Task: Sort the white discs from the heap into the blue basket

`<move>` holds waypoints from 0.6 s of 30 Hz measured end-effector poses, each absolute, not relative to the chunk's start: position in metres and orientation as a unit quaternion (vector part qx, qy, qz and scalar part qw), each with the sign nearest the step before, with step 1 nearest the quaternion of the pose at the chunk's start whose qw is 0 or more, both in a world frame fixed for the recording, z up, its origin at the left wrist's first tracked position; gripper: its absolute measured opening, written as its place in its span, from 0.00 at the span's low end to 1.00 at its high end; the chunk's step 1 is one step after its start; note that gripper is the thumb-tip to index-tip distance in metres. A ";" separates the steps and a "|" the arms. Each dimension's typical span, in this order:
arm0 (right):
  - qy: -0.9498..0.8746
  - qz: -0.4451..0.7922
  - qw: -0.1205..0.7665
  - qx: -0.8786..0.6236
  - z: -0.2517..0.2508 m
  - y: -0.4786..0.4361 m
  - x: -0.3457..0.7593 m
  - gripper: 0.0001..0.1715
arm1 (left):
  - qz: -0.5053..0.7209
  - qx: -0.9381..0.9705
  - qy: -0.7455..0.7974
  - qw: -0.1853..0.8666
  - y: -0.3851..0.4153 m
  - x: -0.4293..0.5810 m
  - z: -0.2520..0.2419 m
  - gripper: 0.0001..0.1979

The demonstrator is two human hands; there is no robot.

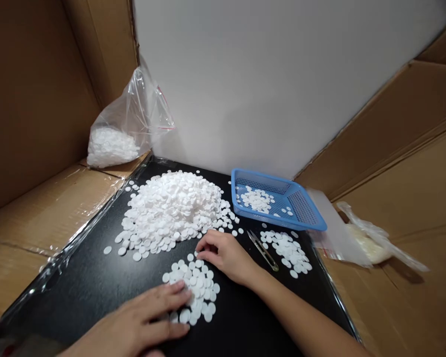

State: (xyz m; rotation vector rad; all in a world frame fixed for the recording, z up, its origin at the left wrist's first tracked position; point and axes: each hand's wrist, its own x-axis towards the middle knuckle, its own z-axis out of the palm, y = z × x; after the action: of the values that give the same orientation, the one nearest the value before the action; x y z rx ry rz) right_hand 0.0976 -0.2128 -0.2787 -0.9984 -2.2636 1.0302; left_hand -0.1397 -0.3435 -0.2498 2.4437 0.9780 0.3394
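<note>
A small spread of white discs lies on the black tabletop close to me. My left hand rests on its left side, fingers apart, the tips touching discs. At the far edge of that spread, my right hand has its thumb and index finger pinched together. A white disc seems to be at those fingertips, though most of it is hidden. Behind both hands rises a large heap of white discs, with loose ones scattered round its foot.
Right of my right hand lie thread snips and another small group of discs. A blue basket with some discs stands at the back right. A clear bag sits back left, a plastic bag far right. Cardboard and a white panel surround the table.
</note>
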 end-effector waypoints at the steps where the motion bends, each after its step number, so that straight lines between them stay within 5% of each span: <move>1: -0.822 0.380 0.227 -0.358 -0.279 -0.213 0.098 0.09 | 0.148 0.876 0.376 0.262 -0.347 -0.142 -0.251 0.19; 7: -0.816 0.411 0.228 -0.335 -0.284 -0.213 0.103 0.08 | 0.362 0.743 0.406 0.390 -0.382 -0.153 -0.251 0.11; 12: -0.818 0.412 0.246 -0.318 -0.289 -0.214 0.104 0.05 | 0.295 0.672 0.326 0.596 -0.420 -0.150 -0.250 0.19; 15: -0.820 0.412 0.251 -0.308 -0.291 -0.215 0.104 0.05 | 0.111 0.731 0.390 0.549 -0.427 -0.149 -0.280 0.22; 18: -0.822 0.411 0.254 -0.300 -0.292 -0.217 0.102 0.06 | 0.074 0.729 0.544 0.408 -0.416 -0.140 -0.322 0.24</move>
State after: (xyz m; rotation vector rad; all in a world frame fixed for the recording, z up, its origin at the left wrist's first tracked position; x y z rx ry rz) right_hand 0.1025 -0.2167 -0.2921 -0.8155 -2.2345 1.1168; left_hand -0.1402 -0.4161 -0.3221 1.8373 1.3719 0.1863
